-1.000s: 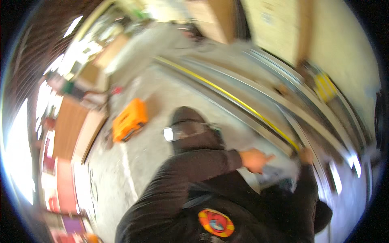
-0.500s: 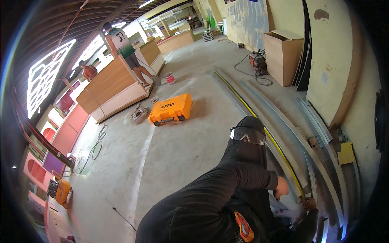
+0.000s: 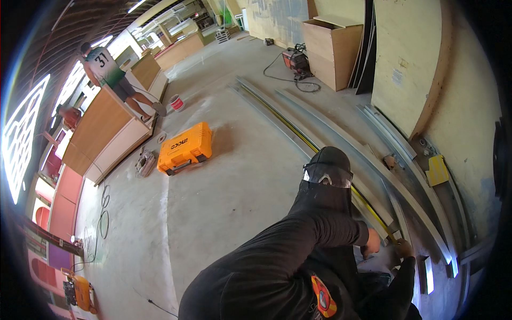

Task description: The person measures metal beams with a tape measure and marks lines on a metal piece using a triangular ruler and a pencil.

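A yellow tape measure blade (image 3: 369, 209) is stretched along a long grey metal channel (image 3: 298, 116) on the concrete floor. My right hand (image 3: 404, 247), in a dark sleeve, is closed at the blade's near end. Beside it, just to the left, my left hand (image 3: 369, 243) hangs with fingers curled downward near the channel's end. What its fingers hold, if anything, is hidden. Other metal channels (image 3: 368, 154) lie side by side to the right. A short bright metal piece (image 3: 429, 275) is near my right forearm.
An orange tool case (image 3: 184, 148) lies ahead on the left, near a grinder-like tool (image 3: 145, 162) and a bucket (image 3: 176, 103). Far right are a welding machine (image 3: 296, 61) and wooden box (image 3: 333, 53). Another person (image 3: 109, 69) stands by a counter; cords trail left toward an orange compressor (image 3: 82, 293).
The view has turned, so the room, case and channels sit farther left. My right hand has come closer to my left hand, still at the tape blade's end.
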Demonstrator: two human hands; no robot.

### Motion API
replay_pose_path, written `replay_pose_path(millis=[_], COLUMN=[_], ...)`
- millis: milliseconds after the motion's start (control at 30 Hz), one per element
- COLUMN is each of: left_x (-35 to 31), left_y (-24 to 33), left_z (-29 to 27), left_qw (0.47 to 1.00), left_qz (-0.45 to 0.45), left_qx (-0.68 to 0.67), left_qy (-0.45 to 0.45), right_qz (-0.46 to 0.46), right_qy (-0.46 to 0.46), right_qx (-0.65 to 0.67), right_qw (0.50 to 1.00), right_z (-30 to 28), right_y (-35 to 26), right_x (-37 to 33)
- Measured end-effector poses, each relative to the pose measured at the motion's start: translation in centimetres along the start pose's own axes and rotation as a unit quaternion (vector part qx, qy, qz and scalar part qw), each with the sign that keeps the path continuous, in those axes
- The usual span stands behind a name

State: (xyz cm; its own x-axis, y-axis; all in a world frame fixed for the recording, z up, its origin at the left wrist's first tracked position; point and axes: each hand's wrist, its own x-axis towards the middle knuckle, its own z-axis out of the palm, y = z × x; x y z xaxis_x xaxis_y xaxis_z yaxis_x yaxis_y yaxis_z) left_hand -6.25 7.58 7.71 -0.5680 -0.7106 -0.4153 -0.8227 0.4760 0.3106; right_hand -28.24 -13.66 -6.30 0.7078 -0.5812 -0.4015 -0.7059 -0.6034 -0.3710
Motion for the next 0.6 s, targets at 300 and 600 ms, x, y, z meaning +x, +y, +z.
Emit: replay_pose_path(millis=[300, 600], left_x=[0.8, -2.1], left_y=[0.1, 0.1], left_z=[1.0, 0.6], left_qw=[0.997, 0.998], left_qz=[0.014, -0.019], left_qx=[-0.077, -0.042], left_qy=[-0.011, -0.039], right_qz=[-0.145, 0.026], right_qy=[-0.054, -0.131], right_qx=[0.082, 0.351], right_qw=[0.985, 0.927], right_z=[4.4, 4.8], right_y=[2.1, -5.7], right_x=[-0.8, -1.7])
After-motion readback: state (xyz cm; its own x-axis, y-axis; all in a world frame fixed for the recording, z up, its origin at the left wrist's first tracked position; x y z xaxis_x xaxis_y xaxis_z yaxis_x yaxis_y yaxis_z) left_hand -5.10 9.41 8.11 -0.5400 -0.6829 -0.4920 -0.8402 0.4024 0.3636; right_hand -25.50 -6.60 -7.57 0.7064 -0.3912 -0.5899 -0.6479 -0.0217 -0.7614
